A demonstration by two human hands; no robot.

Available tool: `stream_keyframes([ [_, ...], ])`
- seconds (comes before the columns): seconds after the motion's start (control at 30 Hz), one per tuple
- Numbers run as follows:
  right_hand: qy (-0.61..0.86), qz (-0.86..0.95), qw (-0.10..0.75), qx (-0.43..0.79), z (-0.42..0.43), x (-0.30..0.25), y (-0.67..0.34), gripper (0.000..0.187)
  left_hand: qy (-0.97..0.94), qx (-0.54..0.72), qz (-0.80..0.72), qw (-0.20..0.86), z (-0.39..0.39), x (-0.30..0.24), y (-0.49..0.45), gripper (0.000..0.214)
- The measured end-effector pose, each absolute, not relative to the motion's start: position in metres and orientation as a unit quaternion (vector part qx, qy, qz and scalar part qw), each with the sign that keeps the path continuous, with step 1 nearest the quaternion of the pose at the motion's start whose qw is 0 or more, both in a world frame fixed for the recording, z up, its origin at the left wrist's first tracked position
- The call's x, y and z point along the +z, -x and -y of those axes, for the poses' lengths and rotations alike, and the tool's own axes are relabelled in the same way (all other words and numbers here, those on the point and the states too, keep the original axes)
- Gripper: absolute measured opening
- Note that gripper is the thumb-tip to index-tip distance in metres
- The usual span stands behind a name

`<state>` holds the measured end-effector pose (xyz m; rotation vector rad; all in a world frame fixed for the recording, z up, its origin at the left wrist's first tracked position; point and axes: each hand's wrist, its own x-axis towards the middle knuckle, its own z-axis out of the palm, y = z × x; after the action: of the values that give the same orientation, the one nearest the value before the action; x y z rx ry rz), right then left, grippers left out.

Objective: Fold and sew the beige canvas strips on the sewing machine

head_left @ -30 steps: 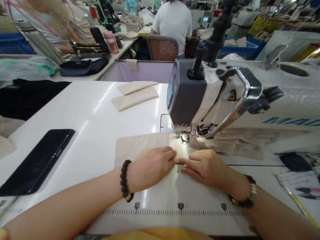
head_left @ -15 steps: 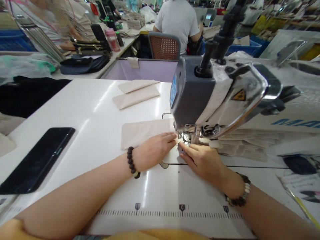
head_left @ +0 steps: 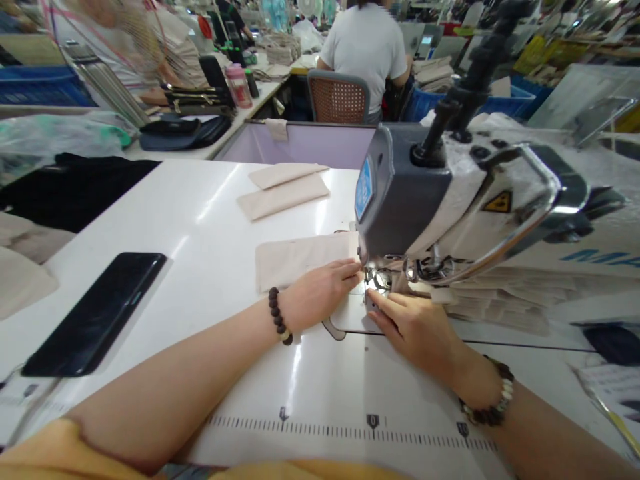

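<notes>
My left hand lies flat with fingers stretched out on a beige fabric piece, its fingertips just left of the presser foot. That piece rests flat on the white sewing table, and its right end runs to the needle area of the sewing machine. My right hand rests on the table to the right, palm down, its index finger extended close to the front of the foot. I cannot tell whether this finger touches the fabric. Both wrists wear beaded bracelets.
Two folded beige pieces lie behind the fabric. A black phone is at the left. More beige pieces are stacked under the machine arm. Beyond a lilac bin, a person sits on a chair.
The view has turned slightly, so everything sits a little further right in the picture. Both hands keep their places beside the presser foot.
</notes>
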<state>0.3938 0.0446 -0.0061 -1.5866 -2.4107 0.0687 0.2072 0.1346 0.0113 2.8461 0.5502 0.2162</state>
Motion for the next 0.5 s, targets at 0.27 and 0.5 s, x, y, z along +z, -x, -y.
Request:
stream_keyframes([
  [0.27, 0.508, 0.845, 0.170, 0.006, -0.044, -0.012, -0.399, 0.035, -0.962, 0.033, -0.270, 0.027, -0.120, 0.018, -0.209, 0.026],
  [0.5, 0.392, 0.889, 0.236, 0.022, -0.026, 0.028, -0.400, 0.037, -0.892, 0.044, -0.449, 0.001, -0.141, 0.010, -0.192, 0.039],
])
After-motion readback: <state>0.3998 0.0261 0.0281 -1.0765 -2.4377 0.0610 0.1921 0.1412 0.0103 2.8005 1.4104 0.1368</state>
